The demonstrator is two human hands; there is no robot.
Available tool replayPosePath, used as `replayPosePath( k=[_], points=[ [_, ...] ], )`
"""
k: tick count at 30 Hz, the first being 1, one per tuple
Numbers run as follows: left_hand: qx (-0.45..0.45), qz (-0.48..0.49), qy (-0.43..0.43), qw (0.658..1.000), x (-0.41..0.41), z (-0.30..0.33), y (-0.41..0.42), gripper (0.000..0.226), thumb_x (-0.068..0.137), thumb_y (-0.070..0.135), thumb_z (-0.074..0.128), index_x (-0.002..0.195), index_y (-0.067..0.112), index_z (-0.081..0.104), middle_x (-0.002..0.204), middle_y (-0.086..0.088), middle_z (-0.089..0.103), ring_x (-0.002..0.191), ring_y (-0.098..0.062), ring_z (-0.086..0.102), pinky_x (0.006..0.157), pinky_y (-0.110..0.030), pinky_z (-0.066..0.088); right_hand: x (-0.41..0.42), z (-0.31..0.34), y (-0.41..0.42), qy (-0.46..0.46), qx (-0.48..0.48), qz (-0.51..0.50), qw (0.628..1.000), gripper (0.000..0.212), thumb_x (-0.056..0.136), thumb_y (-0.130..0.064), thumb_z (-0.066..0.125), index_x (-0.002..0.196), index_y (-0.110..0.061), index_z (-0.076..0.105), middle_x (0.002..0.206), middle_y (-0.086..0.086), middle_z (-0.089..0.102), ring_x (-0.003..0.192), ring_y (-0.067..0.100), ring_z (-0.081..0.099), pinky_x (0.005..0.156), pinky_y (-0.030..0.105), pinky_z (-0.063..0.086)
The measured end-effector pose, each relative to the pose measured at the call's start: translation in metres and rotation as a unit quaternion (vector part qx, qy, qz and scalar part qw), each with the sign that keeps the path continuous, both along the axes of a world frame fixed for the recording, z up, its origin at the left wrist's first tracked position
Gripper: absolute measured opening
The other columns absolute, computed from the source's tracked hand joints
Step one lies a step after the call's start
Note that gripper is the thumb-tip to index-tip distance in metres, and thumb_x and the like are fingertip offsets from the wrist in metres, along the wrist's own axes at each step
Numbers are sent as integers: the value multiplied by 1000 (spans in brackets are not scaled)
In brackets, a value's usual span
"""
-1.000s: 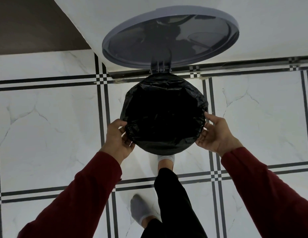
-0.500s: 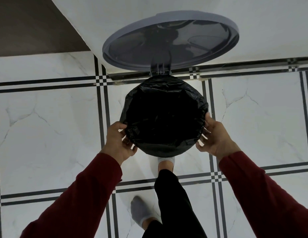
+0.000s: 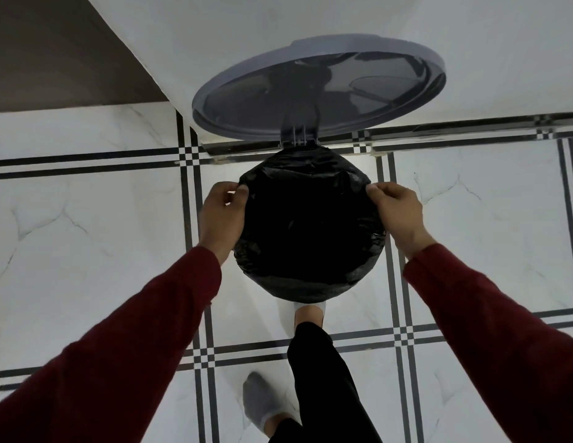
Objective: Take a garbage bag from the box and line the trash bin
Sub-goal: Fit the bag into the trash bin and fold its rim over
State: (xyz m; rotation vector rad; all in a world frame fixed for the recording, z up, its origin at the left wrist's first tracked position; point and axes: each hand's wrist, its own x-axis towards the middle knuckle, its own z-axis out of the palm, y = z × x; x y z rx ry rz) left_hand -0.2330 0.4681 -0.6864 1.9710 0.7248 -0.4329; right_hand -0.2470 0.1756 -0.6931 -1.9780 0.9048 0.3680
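A black garbage bag (image 3: 307,225) is spread over the mouth of a round pedal bin and folded down over its rim, hiding the bin body. The grey lid (image 3: 320,87) stands open against the white wall behind. My left hand (image 3: 223,215) pinches the bag's edge at the upper left of the rim. My right hand (image 3: 395,211) pinches the edge at the upper right. No box is in view.
The bin stands on a white marble-look tiled floor (image 3: 87,238) with black grid lines, close to the white wall (image 3: 374,20). One foot (image 3: 309,314) in a sock rests at the bin's near base, the other foot (image 3: 263,407) stands behind.
Both hands have moved from the near sides of the rim up to its far sides and now pinch the bag's edge there. The camera has tilted slightly.
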Motion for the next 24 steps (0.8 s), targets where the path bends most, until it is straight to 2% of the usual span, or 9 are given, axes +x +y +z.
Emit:
replayPosePath(
  k=[4, 6, 10, 14, 17, 18, 20, 22, 24],
  points=[
    [11, -18, 17, 1000, 12, -7, 7, 23, 101, 42, 61, 96, 22, 71, 86, 10, 69, 80, -9, 64, 67, -24, 47, 13, -8, -13, 37, 78, -4, 996, 38, 81, -46, 71, 80, -8, 72, 76, -1, 72, 76, 18, 67, 82, 37, 56],
    [3, -12, 27, 1000, 13, -8, 9, 28, 99, 45, 63, 96, 19, 72, 88, 6, 72, 81, -10, 66, 67, -24, 50, 16, -7, -17, 54, 101, 11, 993, 32, 83, -42, 70, 75, -11, 68, 73, 0, 67, 71, 18, 62, 75, 35, 51],
    [-70, 4, 83, 994, 19, -8, 12, 29, 101, 41, 64, 96, 14, 72, 101, -5, 76, 96, -20, 73, 88, -34, 59, 21, 0, -15, 73, 155, 5, 985, 11, 93, -23, 64, 94, -12, 62, 76, 6, 56, 67, 18, 51, 62, 28, 43],
    [-90, -17, 150, 984, 29, 3, 9, 37, 106, 39, 49, 106, 8, 69, 119, -15, 72, 111, -30, 68, 104, -47, 54, 28, -4, -10, 116, 138, 6, 984, 25, 84, -25, 58, 96, -6, 67, 96, 13, 63, 89, 26, 59, 79, 42, 50],
    [-113, 4, 171, 979, 34, 9, 7, 33, 106, 31, 46, 109, 7, 68, 102, -6, 70, 91, -21, 65, 91, -41, 52, 35, 2, -3, 151, 119, 23, 981, 31, 82, -28, 54, 97, -4, 67, 109, 18, 69, 99, 34, 67, 85, 44, 52],
    [-129, 17, 166, 977, 33, 9, 7, 25, 104, 28, 49, 100, 11, 67, 91, -2, 67, 82, -20, 61, 82, -36, 50, 34, 6, -2, 148, 122, 5, 981, 35, 80, -29, 55, 98, -2, 69, 108, 18, 72, 98, 35, 70, 83, 42, 53],
    [-144, 28, 141, 979, 33, 11, 7, 13, 95, 23, 51, 84, 18, 58, 81, -1, 56, 73, -23, 53, 67, -32, 41, 30, 14, 0, 132, 171, -51, 975, 24, 82, -29, 60, 93, -10, 70, 91, 5, 73, 87, 25, 69, 77, 38, 50],
    [-141, 36, 133, 980, 34, 15, 8, 16, 94, 27, 50, 94, 17, 62, 94, -3, 60, 79, -20, 56, 68, -32, 42, 27, 20, -2, 109, 163, -71, 978, 19, 82, -33, 57, 88, -19, 67, 85, -1, 67, 85, 21, 58, 74, 36, 40],
    [-100, 61, 137, 984, 35, 16, 7, 46, 90, 45, 52, 124, 18, 67, 133, -4, 61, 113, -24, 58, 93, -39, 46, 26, 29, 0, 61, 75, -53, 994, 28, 83, -39, 53, 94, -21, 71, 97, -1, 69, 96, 22, 58, 79, 35, 38]
  ],
)
